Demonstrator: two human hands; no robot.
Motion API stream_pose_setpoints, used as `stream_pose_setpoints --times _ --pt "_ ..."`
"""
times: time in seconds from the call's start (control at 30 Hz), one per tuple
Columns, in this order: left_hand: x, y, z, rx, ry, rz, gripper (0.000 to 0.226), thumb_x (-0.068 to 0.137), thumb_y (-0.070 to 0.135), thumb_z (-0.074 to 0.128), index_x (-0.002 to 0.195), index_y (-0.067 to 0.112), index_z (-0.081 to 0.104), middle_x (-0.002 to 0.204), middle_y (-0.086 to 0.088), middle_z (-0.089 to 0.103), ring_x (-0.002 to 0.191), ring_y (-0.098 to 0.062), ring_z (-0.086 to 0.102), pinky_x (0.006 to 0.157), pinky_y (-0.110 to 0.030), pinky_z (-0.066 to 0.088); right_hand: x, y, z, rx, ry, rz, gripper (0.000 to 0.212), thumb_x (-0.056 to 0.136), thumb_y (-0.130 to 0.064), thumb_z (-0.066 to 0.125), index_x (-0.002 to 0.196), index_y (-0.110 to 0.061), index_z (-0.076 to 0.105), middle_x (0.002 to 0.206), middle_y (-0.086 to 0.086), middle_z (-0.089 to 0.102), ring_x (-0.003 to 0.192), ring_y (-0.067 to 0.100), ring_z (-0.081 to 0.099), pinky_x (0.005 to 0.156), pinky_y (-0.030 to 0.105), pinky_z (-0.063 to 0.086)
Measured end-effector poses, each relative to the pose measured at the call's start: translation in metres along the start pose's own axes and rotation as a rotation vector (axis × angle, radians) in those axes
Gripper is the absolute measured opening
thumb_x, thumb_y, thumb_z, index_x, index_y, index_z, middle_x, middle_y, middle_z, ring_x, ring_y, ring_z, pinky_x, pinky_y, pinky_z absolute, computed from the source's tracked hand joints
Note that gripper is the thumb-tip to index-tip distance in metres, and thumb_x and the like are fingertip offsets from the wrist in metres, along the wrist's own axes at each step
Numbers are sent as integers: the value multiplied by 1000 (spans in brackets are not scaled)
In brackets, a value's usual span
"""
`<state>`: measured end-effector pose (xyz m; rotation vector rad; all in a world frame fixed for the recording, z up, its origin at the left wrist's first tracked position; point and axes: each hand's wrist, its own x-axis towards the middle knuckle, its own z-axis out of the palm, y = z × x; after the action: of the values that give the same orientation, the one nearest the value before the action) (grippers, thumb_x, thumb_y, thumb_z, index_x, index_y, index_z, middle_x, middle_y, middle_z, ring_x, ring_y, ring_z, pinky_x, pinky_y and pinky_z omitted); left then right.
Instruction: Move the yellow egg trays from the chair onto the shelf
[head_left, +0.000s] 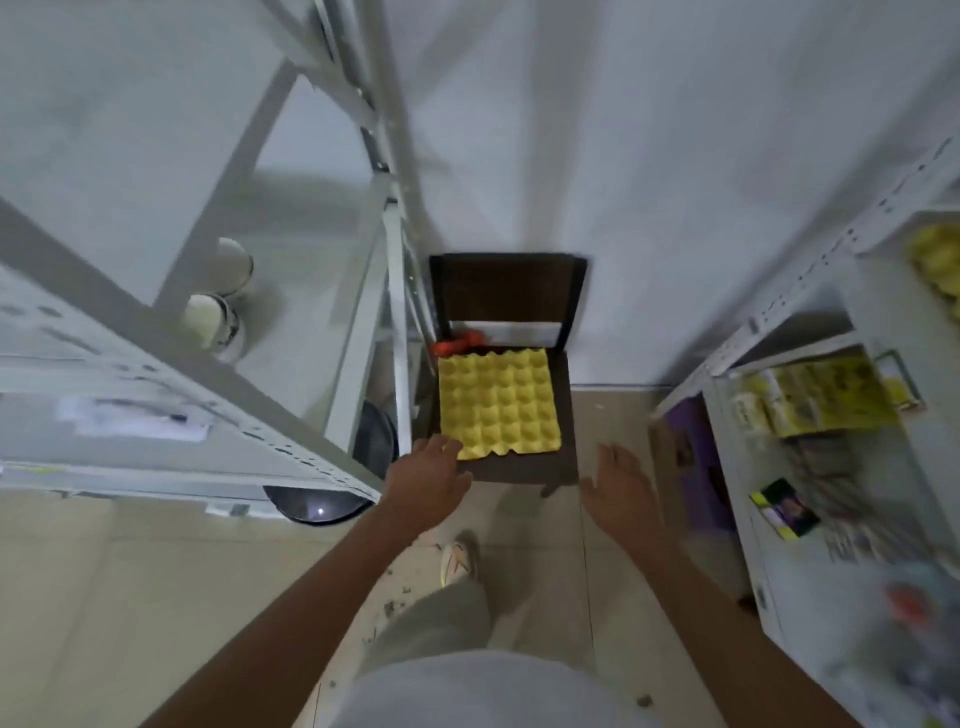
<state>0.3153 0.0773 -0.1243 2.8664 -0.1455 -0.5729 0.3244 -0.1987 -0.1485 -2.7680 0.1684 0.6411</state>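
The yellow egg tray (498, 402) is seen lying flat on the seat of the dark wooden chair (511, 291), which is set against the white wall. Its cups are turned up and nothing is held in them. Whether one tray or a stack lies there cannot be told. Something orange-red (460, 343) is tucked just behind the tray, at the foot of the chair back.

The left hand (427, 470) is stretched out to the tray's near left corner, fingers straight and relaxed, at or just short of the edge; nothing is gripped. The right hand (621, 491) is held out well clear of the tray on the right side, fingers spread, nothing held.

To the left, a white metal shelf unit (208, 395) is seen, with two pale cylindrical containers (221, 291) stood on one level; what is in them cannot be made out. A paper label (135, 418) is fixed to the shelf's front, too blurred to be read. A dark round bin (317, 506) is set below.

To the right, a second white shelf unit (810, 291) is loaded: more yellow trays (937, 270) at its upper edge, yellow printed packets (815, 397) lower down, and a small dark box (784, 509). Writing is carried on the packets, but none of it can be read. A purple object (696, 457) is seen on the floor beside this shelf.
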Motion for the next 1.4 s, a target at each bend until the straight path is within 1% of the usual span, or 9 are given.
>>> stream_pose_setpoints --times 0.33,0.53,0.67,0.77,0.83,0.97,1.07,1.23,1.4 --pt "90 -15 54 -263 -244 -236 38 100 35 49 132 16 56 129 -9 60 119 -30 59 93 -42 51 117 -25 20 102 -201 53 49 99 -25 50 144 -6 47 145 16 47 135 36 43 106 46 41" --pt "139 -39 99 -309 -310 -467 43 99 30 57 139 15 57 136 -11 62 125 -31 58 102 -40 46 214 -11 52 212 -331 94 37 94 -21 50 124 -2 58 124 21 59 118 41 56 95 48 51" --pt "173 -48 140 -139 -487 -298 59 101 34 52 155 15 39 152 -8 49 138 -24 49 109 -44 43 279 16 78 311 -344 195 39 96 -22 52 131 -7 59 127 18 62 120 37 58 95 41 48" --pt "210 -61 157 -257 -440 -412 53 101 27 54 149 9 45 148 -14 51 134 -30 52 106 -45 44 312 32 104 340 -334 263 38 99 -19 52 132 -3 60 129 19 65 122 37 60 93 35 44" --pt "241 -76 163 -388 -354 -574 43 100 26 54 140 9 54 137 -15 58 124 -35 58 102 -49 49 331 37 122 362 -345 301 39 99 -18 52 134 -3 60 133 18 65 125 35 59 96 33 43" --pt "296 -112 186 -493 -215 -669 48 95 17 57 141 8 51 108 -17 65 97 -34 64 84 -46 53 359 40 162 420 -275 340 42 97 -17 56 137 -8 59 136 16 62 126 31 58 103 34 42" --pt "329 -135 204 -576 -222 -825 40 97 22 56 131 0 57 120 -24 64 111 -40 63 94 -46 51 373 34 191 487 -204 332 33 93 -14 59 125 -8 64 120 12 67 109 29 63 86 34 48" --pt "349 -149 222 -755 -296 -810 47 91 26 62 136 15 60 114 -7 72 106 -31 69 92 -43 57 383 21 220 608 -170 428 31 91 -21 64 119 -9 60 101 -1 60 89 17 57 64 24 40" --pt "339 -150 226 -881 -301 -858 47 86 8 59 133 11 59 121 -16 69 112 -41 66 97 -56 56 387 36 215 490 -134 333 23 93 -8 53 111 -4 66 91 2 59 84 21 56 70 31 41"
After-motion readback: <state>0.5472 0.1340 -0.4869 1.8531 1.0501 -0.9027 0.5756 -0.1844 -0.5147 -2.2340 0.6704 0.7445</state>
